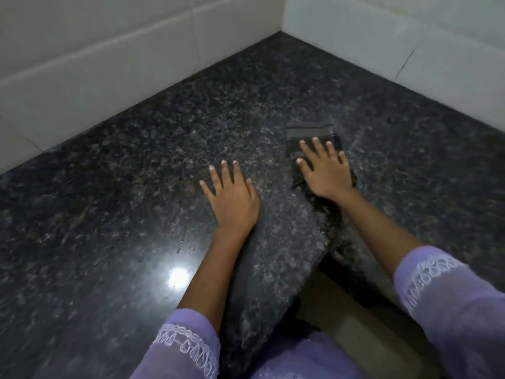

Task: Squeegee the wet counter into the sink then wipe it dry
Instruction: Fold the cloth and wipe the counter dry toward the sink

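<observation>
The counter [136,187] is dark speckled granite that fills an L-shaped corner. My right hand [323,170] lies flat, fingers spread, pressing a dark grey folded cloth [308,132] onto the stone near the middle right. The cloth's far edge shows a lighter band; the rest is under my palm. My left hand [232,198] rests flat on the bare granite just left of it, fingers apart, holding nothing. Faint streaks mark the surface around the cloth. No squeegee or sink is in view.
White tiled walls [95,64] close the counter at the back left and the back right [410,36], meeting in a corner. The counter's inner edge [308,269] cuts diagonally near my body, with floor below. A ceiling light reflects on the granite [178,277].
</observation>
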